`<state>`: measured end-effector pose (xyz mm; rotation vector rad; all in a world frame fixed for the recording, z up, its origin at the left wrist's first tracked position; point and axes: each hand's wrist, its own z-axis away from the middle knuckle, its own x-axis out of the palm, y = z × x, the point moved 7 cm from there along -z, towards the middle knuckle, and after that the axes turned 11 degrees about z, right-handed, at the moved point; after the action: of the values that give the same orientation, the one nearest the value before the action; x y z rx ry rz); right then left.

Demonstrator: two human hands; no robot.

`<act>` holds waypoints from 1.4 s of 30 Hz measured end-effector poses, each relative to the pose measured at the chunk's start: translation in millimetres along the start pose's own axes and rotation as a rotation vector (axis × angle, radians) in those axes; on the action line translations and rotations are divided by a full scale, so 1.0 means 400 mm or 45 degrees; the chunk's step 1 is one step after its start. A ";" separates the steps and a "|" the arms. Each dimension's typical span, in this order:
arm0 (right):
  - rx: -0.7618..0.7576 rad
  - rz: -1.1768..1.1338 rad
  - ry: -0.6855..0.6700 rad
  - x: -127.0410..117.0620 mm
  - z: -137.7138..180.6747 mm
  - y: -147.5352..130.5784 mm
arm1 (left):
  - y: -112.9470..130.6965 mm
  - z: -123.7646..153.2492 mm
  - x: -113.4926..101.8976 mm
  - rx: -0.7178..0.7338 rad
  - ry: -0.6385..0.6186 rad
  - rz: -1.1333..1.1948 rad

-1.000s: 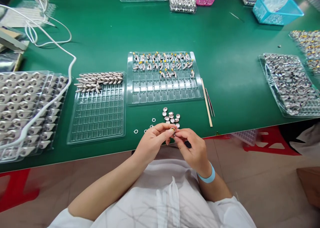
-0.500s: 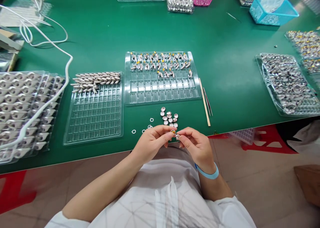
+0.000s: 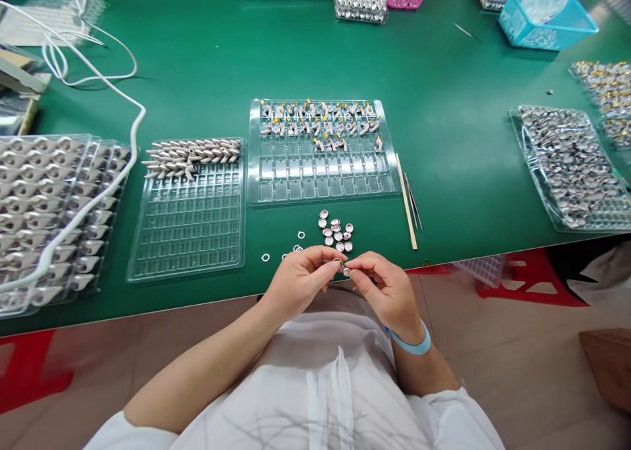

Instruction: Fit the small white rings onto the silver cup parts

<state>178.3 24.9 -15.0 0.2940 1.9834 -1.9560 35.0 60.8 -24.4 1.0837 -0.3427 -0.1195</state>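
Note:
My left hand [image 3: 300,278] pinches a small ring-like part [image 3: 338,261] between thumb and fingertips at the table's front edge. Close against it, my right hand [image 3: 387,291] grips a small round metal cap [image 3: 346,272], largely covered by the fingers. Whether the two pieces touch I cannot tell. Just beyond my fingertips lies a group of similar round caps [image 3: 340,246], with several thin white rings [image 3: 301,235] to their left. Farther back, a clear tray [image 3: 323,190] holds rows of small curved pieces with yellow bits.
Left of centre is a partly filled clear tray [image 3: 185,240]; more trays of grey parts [image 3: 29,207] lie beyond it under a white cable [image 3: 135,131]. A wooden stick [image 3: 406,203] and tweezers [image 3: 413,202] lie right of centre. A filled tray [image 3: 566,164] and blue basket [image 3: 547,33] stand right.
The two hands stay together, with slight finger movement around the small parts. The yellow seen at the left-hand piece earlier is now barely visible. The whole view has shifted a little.

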 end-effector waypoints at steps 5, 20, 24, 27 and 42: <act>-0.053 0.069 0.023 -0.002 -0.004 -0.010 | 0.001 0.007 -0.003 0.005 0.020 -0.057; -0.212 0.179 0.004 0.012 -0.002 -0.038 | -0.012 0.009 -0.006 0.001 0.014 -0.089; -0.168 0.159 0.020 0.013 -0.003 -0.030 | -0.018 0.002 -0.008 -0.009 0.018 -0.052; -0.107 0.119 0.025 0.017 -0.002 -0.020 | -0.021 0.000 -0.008 -0.017 0.012 -0.029; 0.169 -0.218 -0.034 0.025 -0.005 0.023 | -0.010 0.001 -0.008 -0.050 -0.112 -0.091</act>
<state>172.4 26.3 -27.2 0.1325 1.9221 -2.1903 32.0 59.3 -28.5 1.0539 -0.3791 -0.2375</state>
